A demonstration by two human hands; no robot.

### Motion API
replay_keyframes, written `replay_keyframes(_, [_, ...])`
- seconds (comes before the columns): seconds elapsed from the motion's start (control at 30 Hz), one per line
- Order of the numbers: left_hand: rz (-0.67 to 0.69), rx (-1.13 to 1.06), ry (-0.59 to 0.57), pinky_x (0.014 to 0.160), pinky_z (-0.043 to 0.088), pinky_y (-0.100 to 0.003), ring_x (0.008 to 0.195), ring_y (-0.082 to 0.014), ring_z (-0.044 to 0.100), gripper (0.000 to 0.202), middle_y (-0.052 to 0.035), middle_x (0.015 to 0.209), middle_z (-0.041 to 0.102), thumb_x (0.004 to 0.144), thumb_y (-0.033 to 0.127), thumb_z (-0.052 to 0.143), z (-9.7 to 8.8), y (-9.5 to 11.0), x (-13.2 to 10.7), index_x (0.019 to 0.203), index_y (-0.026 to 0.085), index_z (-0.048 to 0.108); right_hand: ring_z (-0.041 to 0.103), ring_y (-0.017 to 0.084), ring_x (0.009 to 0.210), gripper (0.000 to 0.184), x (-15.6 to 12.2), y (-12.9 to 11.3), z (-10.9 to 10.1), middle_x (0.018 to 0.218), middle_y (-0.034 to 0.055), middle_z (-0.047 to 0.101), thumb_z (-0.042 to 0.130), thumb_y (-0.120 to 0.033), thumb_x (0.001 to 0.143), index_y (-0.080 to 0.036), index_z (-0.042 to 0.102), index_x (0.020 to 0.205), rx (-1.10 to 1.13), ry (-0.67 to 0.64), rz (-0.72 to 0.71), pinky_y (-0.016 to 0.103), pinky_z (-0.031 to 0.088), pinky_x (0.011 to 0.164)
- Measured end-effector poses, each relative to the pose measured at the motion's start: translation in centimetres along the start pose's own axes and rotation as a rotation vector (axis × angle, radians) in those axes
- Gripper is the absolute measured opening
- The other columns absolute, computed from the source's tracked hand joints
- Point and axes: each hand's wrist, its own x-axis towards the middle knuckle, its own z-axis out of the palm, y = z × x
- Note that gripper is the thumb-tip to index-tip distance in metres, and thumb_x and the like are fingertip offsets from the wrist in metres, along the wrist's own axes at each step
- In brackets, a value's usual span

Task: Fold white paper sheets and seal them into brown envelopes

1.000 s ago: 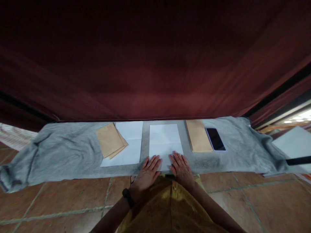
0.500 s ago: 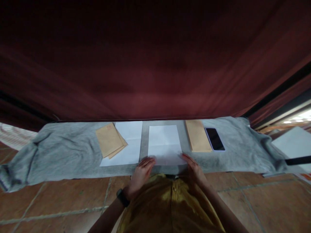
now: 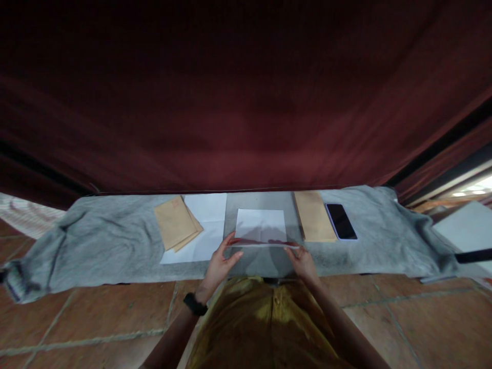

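A white sheet of paper (image 3: 261,223) lies in front of me with its near part bent up, so its near edge stands towards me. My left hand (image 3: 221,264) has the raised edge at its left corner, fingers behind it and thumb on the near side. At the right corner, my right hand (image 3: 302,261) pinches the same edge between thumb and fingers. Beyond the bend, the far half of the sheet rests flat on the grey cloth (image 3: 115,241).
Left of the sheet, several brown envelopes (image 3: 175,223) overlap another white paper (image 3: 211,225). A stack of brown envelopes (image 3: 315,218) and a phone (image 3: 341,221) lie to the right. A dark red fabric (image 3: 246,128) rises along the far edge.
The sheet's near edge has come up off the cloth and bent away from its flat position. Both hands have moved from beside its near corners to grip that edge.
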Motion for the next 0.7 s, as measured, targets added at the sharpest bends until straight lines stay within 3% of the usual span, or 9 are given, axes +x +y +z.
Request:
replay_keyframes(0.13, [-0.101, -0.010, 0.102, 0.093, 0.055, -0.038, 0.104, -0.0242, 0.070, 0.051, -0.0091, 0.117, 0.075, 0.086, 0.039, 0.066, 2.0, -2.4, 1.9, 0.132, 0.019, 0.061, 0.074, 0.025, 0.093, 0.035, 1.0, -0.4, 0.4, 0.100, 0.0107, 0.078, 0.047, -0.045, 0.097, -0.020, 0.071, 0.102, -0.026, 0.056, 0.057, 0.035, 0.058, 0.083])
replay_keyframes(0.23, [-0.142, 0.081, 0.135, 0.086, 0.055, -0.036, 0.092, -0.0223, 0.070, 0.051, -0.0072, 0.106, 0.076, 0.087, 0.032, 0.063, 3.0, -2.9, 3.0, 0.136, 0.018, 0.058, 0.073, 0.024, 0.085, 0.034, 2.1, -0.6, 0.6, 0.098, 0.0112, 0.076, 0.047, -0.045, 0.097, -0.018, 0.067, 0.104, -0.067, 0.072, 0.068, 0.033, 0.057, 0.077])
replay_keyframes(0.47, [-0.171, 0.261, 0.166, 0.071, 0.052, -0.029, 0.069, -0.0173, 0.063, 0.061, 0.0021, 0.078, 0.066, 0.088, 0.023, 0.060, 3.6, -1.9, 4.2, 0.148, 0.018, 0.049, 0.075, 0.026, 0.091, 0.048, 3.7, -1.0, 1.7, 0.109, 0.0139, 0.076, 0.047, -0.031, 0.098, -0.015, 0.048, 0.143, -0.264, 0.116, 0.106, 0.033, 0.056, 0.075])
replay_keyframes(0.57, [-0.156, 0.259, 0.161, 0.074, 0.055, -0.030, 0.074, -0.0180, 0.067, 0.065, -0.0005, 0.087, 0.069, 0.088, 0.018, 0.060, 3.9, -2.2, 4.5, 0.151, 0.019, 0.045, 0.074, 0.026, 0.097, 0.051, 4.1, -1.2, 2.2, 0.120, 0.0164, 0.072, 0.046, -0.026, 0.100, -0.014, 0.041, 0.150, -0.391, 0.101, 0.083, 0.033, 0.056, 0.078])
replay_keyframes(0.7, [-0.100, 0.337, 0.159, 0.089, 0.057, -0.034, 0.095, -0.0214, 0.070, 0.060, -0.0093, 0.117, 0.070, 0.087, 0.013, 0.058, 4.3, -2.5, 4.7, 0.147, 0.018, 0.050, 0.073, 0.023, 0.091, 0.047, 4.3, -1.3, 2.8, 0.123, 0.0145, 0.069, 0.045, -0.024, 0.101, -0.019, 0.045, 0.149, -0.564, 0.059, 0.079, 0.030, 0.055, 0.074])
